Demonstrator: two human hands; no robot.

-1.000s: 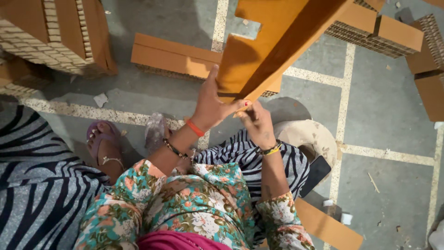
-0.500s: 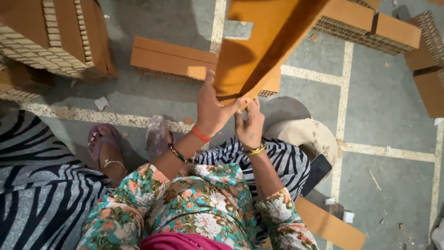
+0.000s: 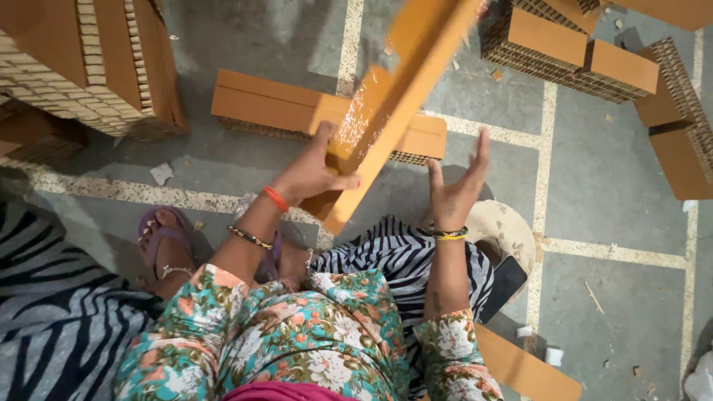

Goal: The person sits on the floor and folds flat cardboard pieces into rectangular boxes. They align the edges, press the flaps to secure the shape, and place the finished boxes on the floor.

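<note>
Floor [image 3: 609, 186]: grey concrete slabs, pale speckled joint strips crossing in grid. Long honeycomb cardboard block [image 3: 282, 111] lies flat near centre, across one joint. Large stack of same board [image 3: 82, 67] at upper left. Cluster of shorter blocks [image 3: 587, 63] at upper right, more brown pieces [image 3: 679, 148] along right edge. Flat cardboard strip [image 3: 527, 371] at bottom, right of centre. Small paper scraps [image 3: 161, 173] and chips scattered. Purple sandal [image 3: 160, 241] on floor at lower left.

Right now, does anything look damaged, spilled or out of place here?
Small torn paper scraps lie scattered on the floor. The long cardboard strip in the left hand is blurred and steeply tilted, while the right hand is open, off it.
</note>
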